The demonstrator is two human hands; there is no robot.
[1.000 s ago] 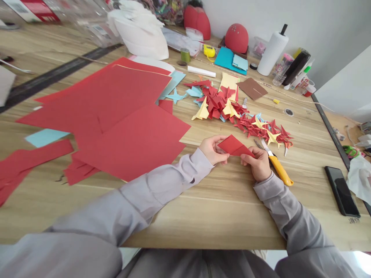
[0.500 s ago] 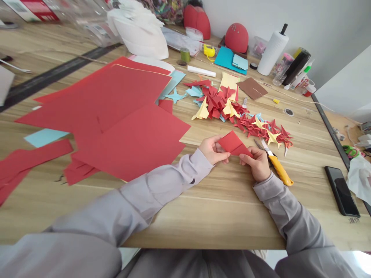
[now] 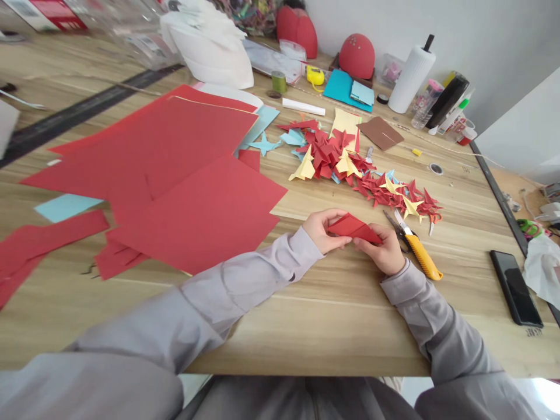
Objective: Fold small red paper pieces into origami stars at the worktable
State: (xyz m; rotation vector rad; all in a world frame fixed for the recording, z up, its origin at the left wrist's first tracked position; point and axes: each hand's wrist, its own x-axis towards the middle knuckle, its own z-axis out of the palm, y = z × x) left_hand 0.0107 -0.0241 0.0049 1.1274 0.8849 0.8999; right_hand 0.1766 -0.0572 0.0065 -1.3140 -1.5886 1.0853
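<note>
A small piece of red paper (image 3: 350, 226) with a crease across it is held up between both hands, above the front middle of the table. My left hand (image 3: 322, 231) pinches its left end between thumb and fingers. At the right end my right hand (image 3: 385, 249) grips it, thumb along the lower edge. The paper is tilted, so its underside and the fingertips behind it are hidden. Just beyond it lies a heap of folded red paper stars (image 3: 326, 154), with a few yellow stars (image 3: 349, 164) among them.
Large red sheets (image 3: 210, 204) cover the table's left half. Right of my right hand lie a yellow utility knife (image 3: 422, 255) and dark-bladed scissors (image 3: 401, 236). A black phone (image 3: 516, 289) rests at the right edge. A white bottle (image 3: 411, 79) stands at the back.
The red paper has tipped flatter and now looks narrower. Both hands have come slightly closer together, with the right thumb moved left along the lower edge.
</note>
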